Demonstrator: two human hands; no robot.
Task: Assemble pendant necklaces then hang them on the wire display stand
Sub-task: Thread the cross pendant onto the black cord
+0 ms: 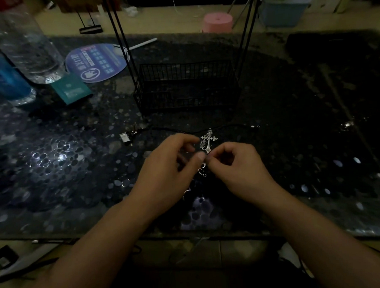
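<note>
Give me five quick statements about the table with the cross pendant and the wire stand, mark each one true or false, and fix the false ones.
1. Both hands meet at the lower tip of the silver cross pendant. True: the left hand and the right hand pinch there.
2. The cross pendant already hangs on the wire display stand. False: it is held low over the table, in front of the stand.
3. The stand's wire basket is packed with necklaces. False: none can be seen in it.
4. A black cord lies on the table behind the hands. True.
5. A round printed fan lies right of the stand. False: it lies to the left, by the clear plastic bottle.
</note>
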